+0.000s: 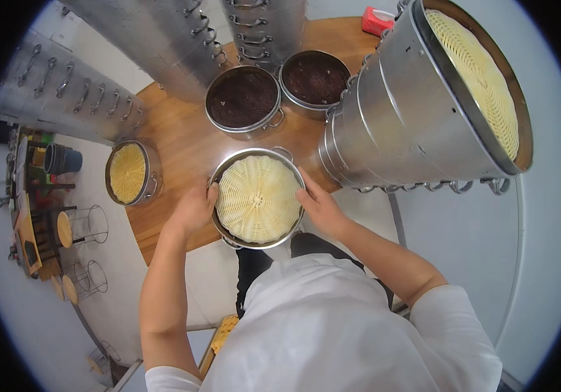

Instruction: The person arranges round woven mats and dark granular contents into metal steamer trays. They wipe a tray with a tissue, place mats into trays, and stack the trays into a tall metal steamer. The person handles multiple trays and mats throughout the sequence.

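Observation:
A round metal steamer pan (234,156) with a pale woven disc (258,200) inside it is held at the front edge of the wooden table. My left hand (194,206) grips its left side, thumb near the rim. On the opposite side, my right hand (320,206) holds the wall with the thumb over the rim. Behind it stand two round metal pans, one with dark brown contents (243,97), the other with similar dark contents (316,77). A smaller-looking pan with a yellow woven disc (127,172) sits at the table's left edge.
A tall stack of metal steamer pans (408,108) rises close on the right, a woven disc in its top one. More handled metal stacks (163,44) line the back and left (64,93). A red tissue box (377,21) lies at the back right. Stools (64,229) stand at left.

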Demonstrator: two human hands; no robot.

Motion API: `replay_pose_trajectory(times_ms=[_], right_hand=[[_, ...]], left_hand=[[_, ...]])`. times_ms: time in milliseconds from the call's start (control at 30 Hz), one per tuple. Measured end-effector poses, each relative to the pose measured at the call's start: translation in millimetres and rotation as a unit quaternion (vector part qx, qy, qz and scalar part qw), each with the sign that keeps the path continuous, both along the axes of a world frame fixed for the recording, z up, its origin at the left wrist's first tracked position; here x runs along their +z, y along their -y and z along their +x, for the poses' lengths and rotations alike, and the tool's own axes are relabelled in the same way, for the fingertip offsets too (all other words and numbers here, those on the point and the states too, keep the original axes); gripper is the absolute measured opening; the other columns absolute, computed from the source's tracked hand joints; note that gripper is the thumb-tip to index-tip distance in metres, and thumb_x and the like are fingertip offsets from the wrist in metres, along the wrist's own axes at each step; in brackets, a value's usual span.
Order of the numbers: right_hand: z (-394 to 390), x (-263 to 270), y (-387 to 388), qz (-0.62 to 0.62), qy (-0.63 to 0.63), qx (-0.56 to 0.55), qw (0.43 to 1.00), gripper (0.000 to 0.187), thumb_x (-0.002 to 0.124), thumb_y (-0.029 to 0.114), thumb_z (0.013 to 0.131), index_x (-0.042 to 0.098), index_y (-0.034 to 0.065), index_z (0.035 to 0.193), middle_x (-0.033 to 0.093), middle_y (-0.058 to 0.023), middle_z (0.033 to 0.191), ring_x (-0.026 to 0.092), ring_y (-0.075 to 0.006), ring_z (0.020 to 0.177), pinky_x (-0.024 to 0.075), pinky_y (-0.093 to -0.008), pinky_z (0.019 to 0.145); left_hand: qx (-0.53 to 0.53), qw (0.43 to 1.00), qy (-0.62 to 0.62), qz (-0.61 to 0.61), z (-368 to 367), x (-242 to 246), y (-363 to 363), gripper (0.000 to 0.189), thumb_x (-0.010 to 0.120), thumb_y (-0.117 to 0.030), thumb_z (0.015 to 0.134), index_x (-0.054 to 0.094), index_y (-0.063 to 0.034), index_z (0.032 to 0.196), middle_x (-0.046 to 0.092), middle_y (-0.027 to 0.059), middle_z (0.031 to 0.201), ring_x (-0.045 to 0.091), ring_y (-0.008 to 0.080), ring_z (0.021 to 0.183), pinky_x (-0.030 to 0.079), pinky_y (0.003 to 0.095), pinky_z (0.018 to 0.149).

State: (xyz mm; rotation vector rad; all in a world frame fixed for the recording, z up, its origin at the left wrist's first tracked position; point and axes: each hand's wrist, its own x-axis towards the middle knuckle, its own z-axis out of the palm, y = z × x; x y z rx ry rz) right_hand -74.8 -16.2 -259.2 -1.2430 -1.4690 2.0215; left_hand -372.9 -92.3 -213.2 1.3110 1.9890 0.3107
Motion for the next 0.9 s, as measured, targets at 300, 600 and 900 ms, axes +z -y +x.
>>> replay_pose_trajectory(times_ms=[300, 600, 900], right_hand=[[-9.1, -8.5, 12.5, 0.148, 0.031, -0.067, 0.986, 0.051, 0.053, 0.014, 0.107, 0.044, -0.0046, 0.154, 0.064, -0.0229, 0.138, 0.064, -0.0246, 0.121, 0.0470, -0.0330, 0.105], [-32.4, -13.5, -7.3, 0.176, 0.073, -0.015, 0.982, 0.049, 0.050, 0.016, 0.110, 0.044, -0.0022, 0.156, 0.065, -0.0154, 0.138, 0.060, -0.0137, 0.122, 0.0446, -0.0279, 0.106], [-42.5, -12.2, -12.2, 0.184, 0.102, -0.040, 0.977, 0.048, 0.050, 0.021, 0.110, 0.048, -0.0008, 0.153, 0.067, -0.0180, 0.136, 0.063, -0.0193, 0.121, 0.0464, -0.0311, 0.105]], left_hand=[[0.090, 0.993, 0.066, 0.040, 18.0, 10.0, 25.9, 0.029, 0.051, -0.020, 0.109, 0.055, 0.0055, 0.122, 0.069, 0.0290, 0.104, 0.067, 0.0405, 0.097, 0.051, 0.0455, 0.087], [0.161, 0.982, 0.070, 0.068, 15.8, -24.7, 42.6, 0.030, 0.052, -0.023, 0.110, 0.056, 0.0065, 0.114, 0.068, 0.0237, 0.095, 0.064, 0.0291, 0.083, 0.051, 0.0421, 0.080], [0.321, 0.924, 0.184, 0.096, 12.6, -46.5, 73.8, 0.031, 0.048, -0.033, 0.112, 0.051, -0.0025, 0.110, 0.058, 0.0026, 0.086, 0.053, 0.0130, 0.075, 0.047, 0.0314, 0.068]])
